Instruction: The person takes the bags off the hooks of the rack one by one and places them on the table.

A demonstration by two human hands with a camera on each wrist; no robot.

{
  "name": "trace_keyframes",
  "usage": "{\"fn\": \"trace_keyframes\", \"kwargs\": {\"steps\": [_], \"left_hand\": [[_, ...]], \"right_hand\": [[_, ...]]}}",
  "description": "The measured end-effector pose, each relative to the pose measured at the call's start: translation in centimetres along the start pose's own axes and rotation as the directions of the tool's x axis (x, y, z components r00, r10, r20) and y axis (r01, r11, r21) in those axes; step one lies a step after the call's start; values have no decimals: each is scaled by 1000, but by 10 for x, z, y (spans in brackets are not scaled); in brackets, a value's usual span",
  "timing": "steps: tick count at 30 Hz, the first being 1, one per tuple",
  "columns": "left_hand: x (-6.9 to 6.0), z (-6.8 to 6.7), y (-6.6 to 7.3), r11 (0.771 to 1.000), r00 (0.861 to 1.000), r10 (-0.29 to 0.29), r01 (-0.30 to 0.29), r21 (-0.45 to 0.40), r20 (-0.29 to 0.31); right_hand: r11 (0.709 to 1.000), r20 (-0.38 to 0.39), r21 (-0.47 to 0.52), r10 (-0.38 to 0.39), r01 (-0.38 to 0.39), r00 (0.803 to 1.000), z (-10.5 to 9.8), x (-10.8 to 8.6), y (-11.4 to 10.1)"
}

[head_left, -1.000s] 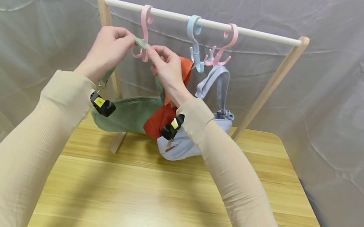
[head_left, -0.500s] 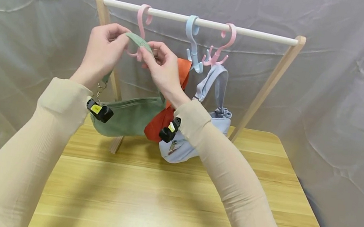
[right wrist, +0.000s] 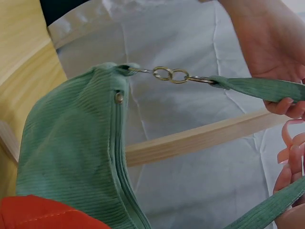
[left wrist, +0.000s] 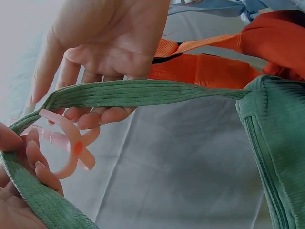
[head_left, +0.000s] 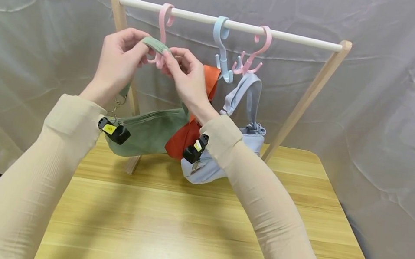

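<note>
Left hand (head_left: 117,60) and right hand (head_left: 189,74) both pinch the green strap (head_left: 155,45), green bag (head_left: 151,134) slung below them, pink hook (head_left: 162,25) between; strap twist could make it miss and drop.

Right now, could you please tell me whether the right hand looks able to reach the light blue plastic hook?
Probably yes: in the head view nothing stands between the right hand and the light blue plastic hook, though it would first have to release the green corduroy strap.
</note>
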State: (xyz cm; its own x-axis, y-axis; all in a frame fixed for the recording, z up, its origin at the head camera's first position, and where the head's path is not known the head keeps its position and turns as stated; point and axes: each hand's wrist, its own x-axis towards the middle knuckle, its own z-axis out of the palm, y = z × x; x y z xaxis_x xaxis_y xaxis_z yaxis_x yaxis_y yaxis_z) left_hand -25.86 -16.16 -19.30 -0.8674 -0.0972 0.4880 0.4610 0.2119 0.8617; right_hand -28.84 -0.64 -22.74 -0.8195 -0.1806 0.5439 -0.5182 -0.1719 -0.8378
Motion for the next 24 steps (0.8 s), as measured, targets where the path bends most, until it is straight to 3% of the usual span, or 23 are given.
{"fn": "trace_keyframes", "kwargs": {"steps": [10,16,24], "left_hand": [[11,-3,12,997,998,-49,46,58,41],[16,-3,16,996,998,-45,41,75,53],[14,-2,22,1000,1000,12,-12,19,10]], "right_hand": [[1000,-39,-12,-24,24,999,3,5,0],[999,-45,-28,18,-19,999,3,5,-2],[995,61,-102,2,4,998,-2,-3,4]]}}
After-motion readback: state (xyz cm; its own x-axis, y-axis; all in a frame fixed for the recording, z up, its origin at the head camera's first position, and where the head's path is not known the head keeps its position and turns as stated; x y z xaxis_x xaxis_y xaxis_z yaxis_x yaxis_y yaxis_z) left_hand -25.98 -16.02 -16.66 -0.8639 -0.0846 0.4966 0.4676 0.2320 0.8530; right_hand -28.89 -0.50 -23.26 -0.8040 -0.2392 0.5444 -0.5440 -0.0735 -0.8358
